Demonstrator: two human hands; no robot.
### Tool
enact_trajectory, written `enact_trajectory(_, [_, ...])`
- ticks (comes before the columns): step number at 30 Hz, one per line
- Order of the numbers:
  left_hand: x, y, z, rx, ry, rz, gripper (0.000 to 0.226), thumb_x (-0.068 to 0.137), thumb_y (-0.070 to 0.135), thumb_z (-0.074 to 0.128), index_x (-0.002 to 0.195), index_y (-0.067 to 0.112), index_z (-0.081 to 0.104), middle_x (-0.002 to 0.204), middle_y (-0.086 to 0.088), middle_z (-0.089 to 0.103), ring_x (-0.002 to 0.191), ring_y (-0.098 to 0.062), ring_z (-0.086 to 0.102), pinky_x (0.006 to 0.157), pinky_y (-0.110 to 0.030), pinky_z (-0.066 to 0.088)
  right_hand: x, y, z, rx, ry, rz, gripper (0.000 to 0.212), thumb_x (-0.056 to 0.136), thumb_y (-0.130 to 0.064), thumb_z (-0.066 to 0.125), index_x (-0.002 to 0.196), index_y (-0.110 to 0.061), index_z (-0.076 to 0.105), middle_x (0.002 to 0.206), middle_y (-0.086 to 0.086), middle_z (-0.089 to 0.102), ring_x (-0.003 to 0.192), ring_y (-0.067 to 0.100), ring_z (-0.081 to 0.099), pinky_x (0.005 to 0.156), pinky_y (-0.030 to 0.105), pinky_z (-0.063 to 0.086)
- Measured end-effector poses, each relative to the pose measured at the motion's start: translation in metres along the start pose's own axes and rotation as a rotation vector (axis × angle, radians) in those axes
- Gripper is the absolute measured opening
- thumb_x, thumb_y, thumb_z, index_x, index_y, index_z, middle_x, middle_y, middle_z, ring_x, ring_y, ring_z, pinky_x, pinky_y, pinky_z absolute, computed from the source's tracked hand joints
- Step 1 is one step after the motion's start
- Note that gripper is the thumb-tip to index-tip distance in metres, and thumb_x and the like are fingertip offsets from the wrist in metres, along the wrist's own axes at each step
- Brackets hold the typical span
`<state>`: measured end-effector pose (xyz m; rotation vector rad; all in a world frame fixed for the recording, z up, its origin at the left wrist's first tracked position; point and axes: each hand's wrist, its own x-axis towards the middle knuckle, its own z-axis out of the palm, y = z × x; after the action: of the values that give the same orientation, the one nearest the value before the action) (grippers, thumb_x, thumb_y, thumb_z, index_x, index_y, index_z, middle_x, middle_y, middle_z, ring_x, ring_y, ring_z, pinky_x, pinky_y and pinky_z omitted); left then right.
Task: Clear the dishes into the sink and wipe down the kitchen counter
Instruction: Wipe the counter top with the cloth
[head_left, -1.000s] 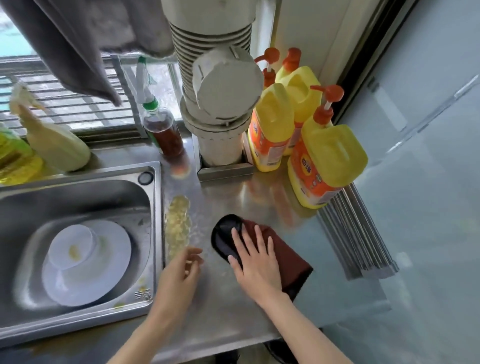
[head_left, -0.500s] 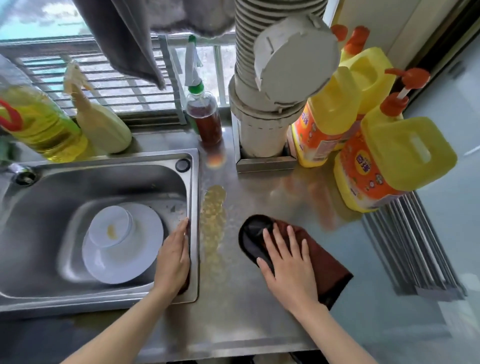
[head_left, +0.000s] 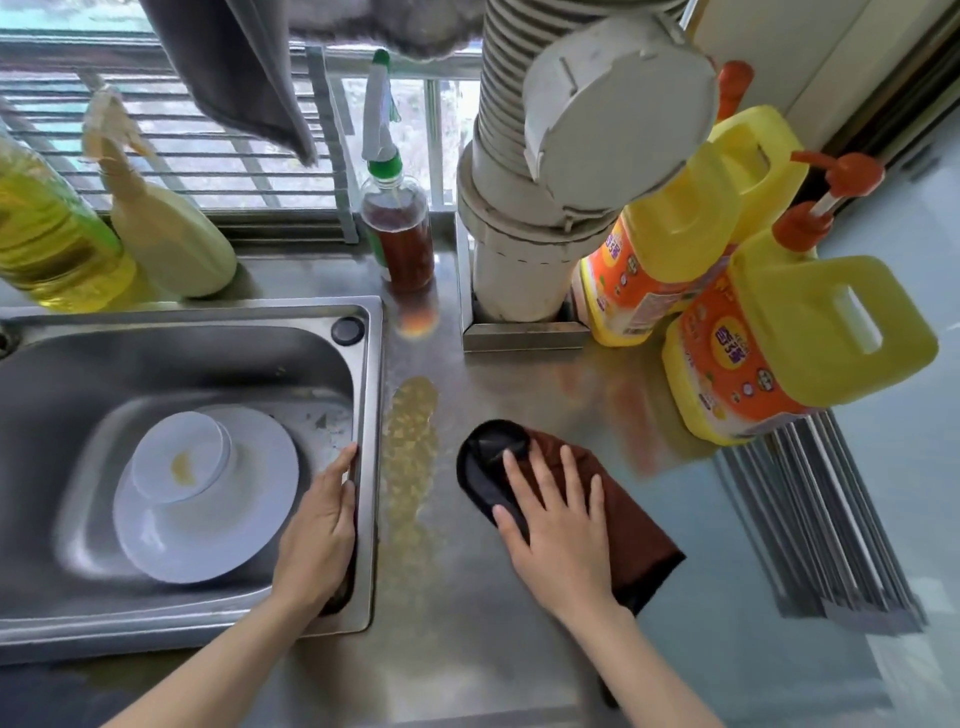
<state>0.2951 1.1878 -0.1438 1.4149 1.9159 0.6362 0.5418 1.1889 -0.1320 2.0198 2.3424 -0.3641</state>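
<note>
The right hand (head_left: 561, 525) lies flat on the cloth (head_left: 636, 527), hiding its middle.

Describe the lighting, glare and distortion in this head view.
Head view: daylight comes through the barred window; the steel counter shows smeared orange reflections of the yellow jugs; wide-angle distortion leans the white pipe and the jugs outward.

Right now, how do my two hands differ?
The left hand rests along the sink's right rim, fingers together; the right hand lies on the dark red cloth, fingers spread. The left hand is left of the yellow spill, the right hand on its right. Both are open, palms down.
</note>
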Motion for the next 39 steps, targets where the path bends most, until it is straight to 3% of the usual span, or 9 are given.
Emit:
enact_trajectory(5, [-0.001,0.0,-0.001,0.017,-0.006,-0.038,0.039,0.097,0.046,0.026,0.135,0.054,0.024,0.141,0.023,0.039,0.127,-0.01,0.042,0.095,-0.035,0.035,0.07,0.016,-0.014,0.036,-0.004,0.201,0.057,0.094,-0.058,0.013,0.145,-0.043,-0.008,0.159,-0.001,0.002,0.144,0.032,-0.005,0.111,0.058,0.003])
enact_trajectory(8, [0.001,0.002,-0.003,-0.054,-0.037,-0.031,0.042,0.09,0.062,0.025,0.132,0.058,0.024,0.139,0.026,0.039,0.126,-0.002,0.04,0.098,-0.033,0.036,0.088,0.003,-0.018,0.067,-0.027,0.289,0.054,0.096,-0.053,0.011,0.143,-0.045,-0.012,0.159,0.0,-0.005,0.143,0.035,-0.013,0.111,0.062,0.0])
enact_trajectory(10, [-0.004,-0.001,-0.011,-0.047,-0.102,0.04,0.05,0.084,0.067,0.024,0.134,0.057,0.024,0.137,0.025,0.039,0.125,0.003,0.038,0.101,-0.029,0.035,0.069,-0.008,-0.01,0.009,-0.029,0.177,0.052,0.096,-0.053,0.01,0.144,-0.046,-0.007,0.159,0.002,0.002,0.144,0.036,-0.006,0.11,0.062,0.004])
enact_trajectory(13, [-0.027,-0.022,-0.037,0.247,-0.16,0.19,0.056,0.086,0.067,0.02,0.138,0.048,0.028,0.132,0.019,0.044,0.115,-0.002,0.046,0.09,-0.024,0.037,0.024,-0.017,0.003,-0.027,0.002,-0.073,0.052,0.093,-0.055,0.02,0.145,-0.045,0.015,0.153,0.003,0.028,0.14,0.038,0.018,0.106,0.063,0.017])
enact_trajectory(16, [-0.044,-0.04,-0.056,0.432,-0.155,0.216,0.058,0.086,0.069,0.019,0.138,0.045,0.029,0.133,0.014,0.046,0.113,-0.007,0.049,0.09,-0.025,0.038,0.022,-0.008,0.004,-0.068,-0.032,-0.243,0.051,0.094,-0.059,0.016,0.143,-0.049,0.013,0.153,-0.001,0.028,0.141,0.034,0.017,0.107,0.061,0.015])
enact_trajectory(22, [-0.035,-0.04,-0.053,0.445,-0.132,0.057,0.067,0.079,0.074,0.011,0.138,0.047,0.027,0.131,0.016,0.044,0.113,-0.007,0.048,0.079,-0.026,0.042,0.093,-0.044,-0.008,0.063,-0.01,0.207,0.052,0.096,-0.052,0.015,0.143,-0.048,-0.006,0.159,-0.004,-0.002,0.144,0.032,-0.012,0.111,0.06,-0.003])
enact_trajectory(28, [-0.028,-0.039,-0.05,0.419,-0.074,-0.041,0.065,0.083,0.066,0.013,0.137,0.037,0.037,0.131,0.01,0.048,0.116,-0.012,0.049,0.087,-0.032,0.043,0.056,-0.059,-0.009,0.001,-0.118,-0.159,0.052,0.088,-0.06,0.004,0.139,-0.056,-0.007,0.158,-0.01,0.0,0.144,0.026,-0.012,0.112,0.054,-0.007])
enact_trajectory(36, [-0.031,-0.037,-0.05,0.456,-0.026,-0.027,0.069,0.079,0.064,0.009,0.134,0.037,0.04,0.124,0.014,0.05,0.106,-0.011,0.054,0.082,-0.031,0.045,0.131,-0.094,-0.009,0.065,-0.011,0.013,0.05,0.098,-0.045,0.025,0.145,-0.045,0.009,0.158,-0.006,0.005,0.144,0.029,-0.003,0.113,0.053,0.0])
enact_trajectory(39, [-0.032,-0.036,-0.05,0.466,-0.017,-0.03,0.069,0.079,0.062,0.008,0.134,0.037,0.04,0.124,0.015,0.049,0.107,-0.011,0.053,0.082,-0.03,0.044,0.1,-0.094,-0.002,0.043,0.012,-0.148,0.05,0.095,-0.044,0.022,0.145,-0.041,0.019,0.156,-0.006,0.02,0.144,0.029,0.009,0.114,0.05,0.007])
